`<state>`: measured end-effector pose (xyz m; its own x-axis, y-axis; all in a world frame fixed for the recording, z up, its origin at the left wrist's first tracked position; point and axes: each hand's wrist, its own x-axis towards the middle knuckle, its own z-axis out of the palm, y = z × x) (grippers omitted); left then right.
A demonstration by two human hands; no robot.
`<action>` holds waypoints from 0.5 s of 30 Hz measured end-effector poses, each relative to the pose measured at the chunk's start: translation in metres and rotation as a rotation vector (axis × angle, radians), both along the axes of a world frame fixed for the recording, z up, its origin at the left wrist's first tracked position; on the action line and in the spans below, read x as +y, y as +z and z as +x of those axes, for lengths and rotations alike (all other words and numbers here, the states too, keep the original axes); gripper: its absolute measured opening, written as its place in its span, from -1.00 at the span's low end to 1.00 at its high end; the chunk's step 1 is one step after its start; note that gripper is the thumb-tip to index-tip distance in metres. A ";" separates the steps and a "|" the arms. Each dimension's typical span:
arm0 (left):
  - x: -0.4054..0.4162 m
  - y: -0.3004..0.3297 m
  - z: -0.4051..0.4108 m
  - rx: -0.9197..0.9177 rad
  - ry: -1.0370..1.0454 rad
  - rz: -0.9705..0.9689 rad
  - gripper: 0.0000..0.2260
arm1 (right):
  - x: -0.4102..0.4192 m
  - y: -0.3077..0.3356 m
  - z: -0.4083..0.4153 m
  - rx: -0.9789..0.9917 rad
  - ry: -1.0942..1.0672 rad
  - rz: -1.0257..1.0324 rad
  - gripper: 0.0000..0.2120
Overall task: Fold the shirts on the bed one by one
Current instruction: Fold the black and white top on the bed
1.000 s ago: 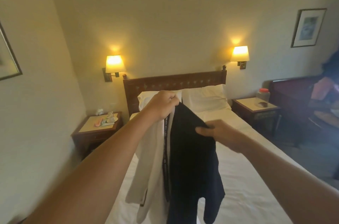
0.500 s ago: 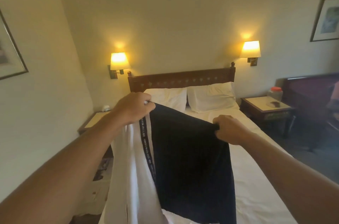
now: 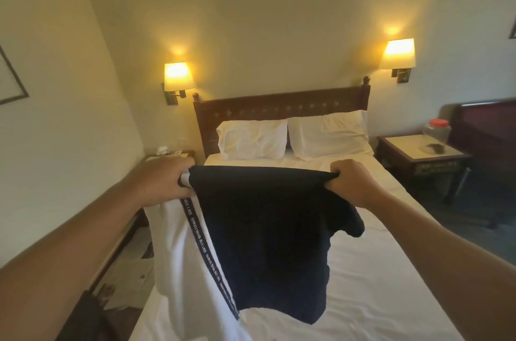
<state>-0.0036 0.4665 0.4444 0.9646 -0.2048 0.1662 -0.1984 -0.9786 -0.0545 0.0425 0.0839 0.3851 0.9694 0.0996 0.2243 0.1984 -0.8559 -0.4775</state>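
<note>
I hold a shirt (image 3: 265,234) stretched out above the white bed (image 3: 377,285). It is dark navy with a white side panel (image 3: 178,262) and a dark lettered stripe between the two. My left hand (image 3: 164,183) grips its top left corner, where the white part bunches. My right hand (image 3: 350,181) grips the top right corner, fingers curled over the navy edge. The shirt hangs down from both hands, its lower hem near the sheet. A short navy sleeve droops under my right wrist.
Two white pillows (image 3: 293,137) lean on the wooden headboard (image 3: 279,105). A nightstand (image 3: 418,153) with a red-lidded jar (image 3: 437,131) stands to the right, another nightstand (image 3: 167,155) to the left. Wall lamps glow on both sides. The left wall is close to the bed.
My hands have moved apart and lower, spreading the shirt's top edge wide. The view has tilted down and turned left toward the bed.
</note>
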 end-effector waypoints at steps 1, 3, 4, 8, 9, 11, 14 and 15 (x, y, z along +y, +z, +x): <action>0.001 -0.005 0.009 0.001 0.009 0.003 -0.72 | -0.001 -0.003 0.009 0.011 -0.002 0.036 -0.81; 0.003 -0.013 0.027 0.029 0.037 -0.005 -0.73 | -0.005 -0.006 0.026 0.030 0.000 0.081 -0.83; 0.004 -0.017 0.037 0.067 0.057 -0.014 -0.76 | -0.008 -0.007 0.033 0.035 0.006 0.075 -0.84; 0.010 -0.036 0.078 0.389 0.143 0.026 -0.90 | -0.020 -0.021 0.072 0.085 0.083 -0.146 -0.77; 0.012 -0.043 0.090 0.472 0.172 0.051 -0.92 | -0.021 -0.028 0.082 0.131 0.087 -0.205 -0.75; 0.014 -0.059 0.113 0.516 0.233 0.096 -0.88 | -0.019 -0.041 0.105 0.175 0.061 -0.258 -0.73; 0.007 -0.067 0.142 0.122 0.364 0.114 -0.86 | -0.013 -0.042 0.133 0.078 -0.044 -0.247 -0.79; 0.003 -0.063 0.153 -0.072 0.413 0.069 -0.88 | -0.010 -0.037 0.143 0.041 -0.086 -0.224 -0.85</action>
<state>0.1498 0.4697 0.3817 0.9544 0.1830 0.2359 0.2159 -0.9688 -0.1220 0.1856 0.0735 0.3485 0.9842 0.0596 0.1665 0.1051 -0.9543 -0.2799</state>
